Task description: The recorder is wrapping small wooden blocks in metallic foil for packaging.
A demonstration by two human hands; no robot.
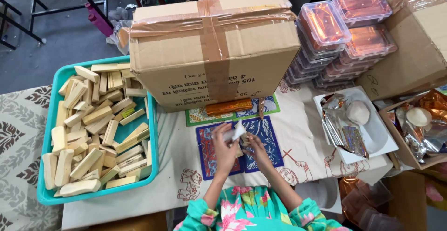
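Centre of frame, low: left hand (225, 151) and right hand (255, 151) both pinch a small white wrapper (238, 132) around a pale bar, above the table (298, 119). Teal tray (49, 119) of bars sits left. Risk: loose grip, wrapper slips, bar drops.

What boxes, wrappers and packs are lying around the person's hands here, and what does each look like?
Taped cardboard box: straight ahead, brown, squarish.
Clear lidded containers: stacked right of the box, orange-tinted.
Teal tray: left, full of pale bars.
Foil wrappers: right, silvery, on a white tray.
White wrapper: between left hand and right hand.
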